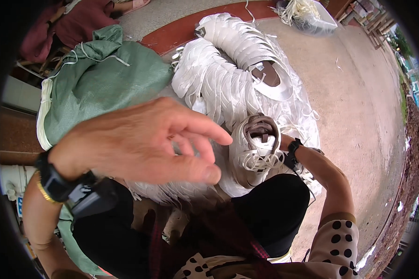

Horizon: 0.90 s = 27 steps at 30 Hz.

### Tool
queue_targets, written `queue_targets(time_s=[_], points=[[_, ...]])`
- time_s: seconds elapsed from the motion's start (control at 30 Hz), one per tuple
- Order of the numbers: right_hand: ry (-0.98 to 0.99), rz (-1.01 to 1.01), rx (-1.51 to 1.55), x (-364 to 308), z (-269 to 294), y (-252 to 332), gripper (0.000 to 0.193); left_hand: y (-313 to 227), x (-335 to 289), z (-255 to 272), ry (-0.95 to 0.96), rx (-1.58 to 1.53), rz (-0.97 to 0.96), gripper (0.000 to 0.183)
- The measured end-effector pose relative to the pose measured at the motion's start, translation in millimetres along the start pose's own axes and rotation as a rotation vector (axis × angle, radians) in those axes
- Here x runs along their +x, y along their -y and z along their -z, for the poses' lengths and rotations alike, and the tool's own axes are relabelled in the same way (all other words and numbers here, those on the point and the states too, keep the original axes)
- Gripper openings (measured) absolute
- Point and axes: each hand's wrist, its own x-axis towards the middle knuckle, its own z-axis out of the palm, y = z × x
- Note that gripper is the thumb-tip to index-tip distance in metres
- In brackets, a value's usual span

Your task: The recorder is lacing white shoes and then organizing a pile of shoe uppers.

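My left hand (146,139) is raised over my lap, with its fingers and thumb apart and nothing between them. To the right of its fingertips stands a white and beige lace-up sneaker (236,156) with a brown lining, its loose laces tangled over the front. My right hand (286,142) is at the sneaker's right side. The shoe hides its fingers, so whether they grip anything does not show. Just beyond the sneaker lie long, overlapping stacks of white shoe uppers (209,88), resting on clear plastic.
A large green woven sack (121,79) lies to the left, a bundle of white cord (45,111) along its edge. At the far right is a clear plastic bag of pale strips (307,16). Another person in maroon clothing (86,23) sits at the far left. Concrete floor (354,107) extends rightward.
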Motion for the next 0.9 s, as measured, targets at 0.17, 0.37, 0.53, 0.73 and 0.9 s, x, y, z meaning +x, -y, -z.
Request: queue_targets(time_s=[0.17,0.37,0.53,0.73,0.9], points=[[0.330,-0.145,0.231,-57,-40,23,0.070,107,87,-52,-0.108,-0.109,0.137,0.096],[0.633,-0.088,-0.130,-104,-99,84,0.082,190,86,-60,-0.185,-0.467,0.392,0.116],[0.548,-0.053,-0.289,-93,-142,133,0.064,218,75,-66,-0.252,-0.705,0.339,0.108],[0.297,0.535,-0.601,-151,-189,208,0.038,207,12,-33,-0.468,-0.878,0.181,0.104],[0.108,1.422,-0.933,-164,-238,222,0.026,227,-79,8,-0.718,-1.202,-0.115,0.101]])
